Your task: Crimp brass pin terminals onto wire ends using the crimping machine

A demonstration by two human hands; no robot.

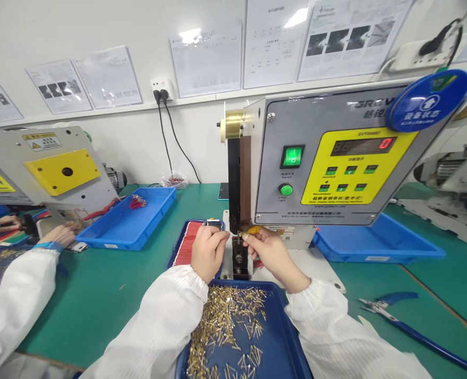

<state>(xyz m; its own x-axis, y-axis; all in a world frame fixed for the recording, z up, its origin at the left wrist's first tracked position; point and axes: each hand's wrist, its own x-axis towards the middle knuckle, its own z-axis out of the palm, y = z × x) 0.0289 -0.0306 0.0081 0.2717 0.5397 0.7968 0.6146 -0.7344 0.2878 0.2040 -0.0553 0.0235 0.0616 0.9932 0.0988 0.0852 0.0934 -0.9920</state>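
A white wall [202, 150] rises behind a green workbench [99, 310]. Printed sheets [205, 60] hang along the wall, above a narrow ledge [99, 112]. A socket [161, 88] with black cords sits on the wall, and a power strip [418, 57] is mounted toward its right end.

Glossy brass pins [225, 326] lie in a matt blue plastic tray [284, 337] beside a smooth metal faceplate [273, 163].

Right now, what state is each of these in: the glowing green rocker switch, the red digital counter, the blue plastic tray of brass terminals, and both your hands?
Green rocker switch: lit
Red digital counter: lit, last digit 0
Blue plastic tray: holding loose brass terminals
Left hand: pinched at crimping die
Right hand: pinched at same die
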